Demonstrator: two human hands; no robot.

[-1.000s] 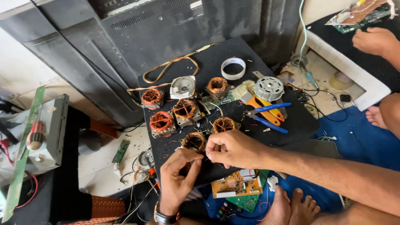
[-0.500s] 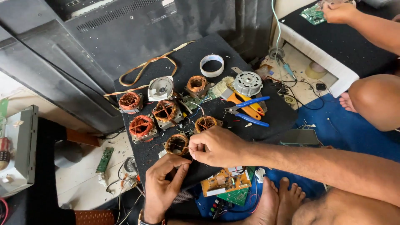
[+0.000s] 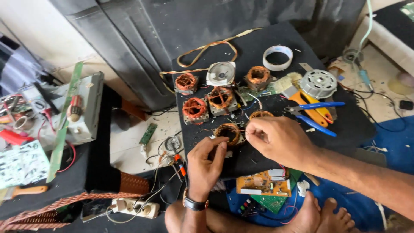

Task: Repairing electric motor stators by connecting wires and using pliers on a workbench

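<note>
Head view: both hands pinch fine wire at the copper coil [image 3: 228, 133] near the board's front edge, left hand [image 3: 206, 162] below, right hand [image 3: 276, 137] beside it; unwinding seems underway, needing steady pulling.

6 wound stators are sitting on the board [image 3: 327, 129], the nearest stator [image 3: 228, 133] lying between the left hand [image 3: 206, 166] and right hand [image 3: 280, 140]. The small speaker [image 3: 221, 73] is resting behind them. The tape roll [image 3: 278, 57] is lying to its right; the motor [image 3: 318, 83] and pliers [image 3: 312, 110] are lying farther right. The circuit board [image 3: 263, 184] is sitting below the right hand.
</note>
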